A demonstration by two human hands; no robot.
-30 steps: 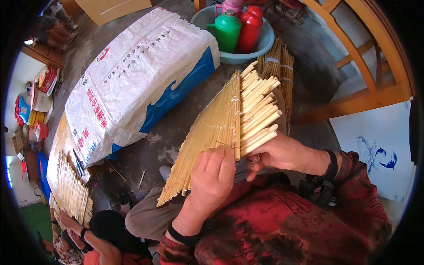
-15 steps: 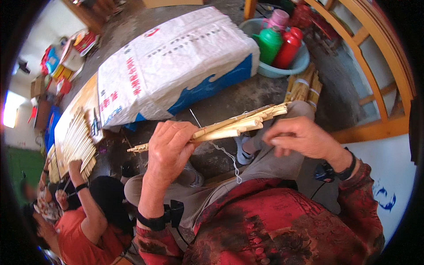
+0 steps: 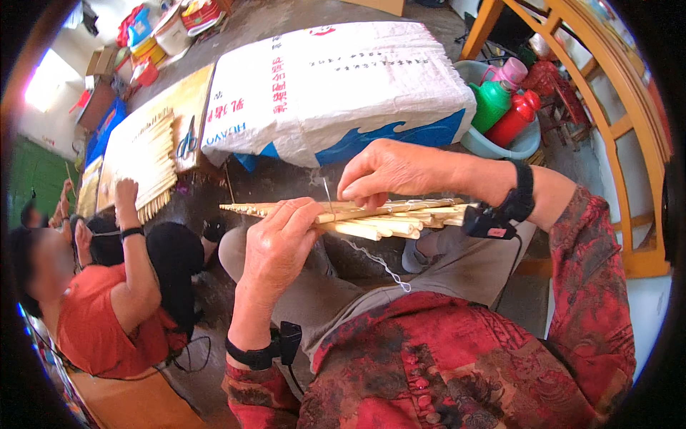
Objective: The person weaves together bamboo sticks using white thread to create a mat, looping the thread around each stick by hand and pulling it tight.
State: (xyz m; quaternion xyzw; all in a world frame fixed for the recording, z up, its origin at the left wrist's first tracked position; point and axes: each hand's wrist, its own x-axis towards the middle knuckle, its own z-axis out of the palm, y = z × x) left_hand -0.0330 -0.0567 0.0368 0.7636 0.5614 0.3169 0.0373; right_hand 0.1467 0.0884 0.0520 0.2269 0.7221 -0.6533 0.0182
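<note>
My left hand (image 3: 279,243) grips a narrow mat of pale stalks (image 3: 389,222), held nearly edge-on across my lap, with rounded ends sticking out toward me. My right hand (image 3: 379,171) is raised just above it, thumb and fingertips drawn together; what they pinch is too small to make out. A thin, pale needle-like piece (image 3: 326,194) stands up from the mat just left of those fingertips. White twisted thread (image 3: 386,268) dangles below the mat over my trousers.
A co-worker (image 3: 93,314) in orange sits at left, hand raised by another stalk mat (image 3: 146,164) on a board with scissors (image 3: 188,141). A white-sacked block (image 3: 336,79) lies ahead; a basin (image 3: 532,143) with flasks and a wooden frame (image 3: 622,129) stand right.
The mat has turned from upright to nearly flat, edge-on. My right hand has risen from beside it to above it. The view has swung, showing more of the co-worker.
</note>
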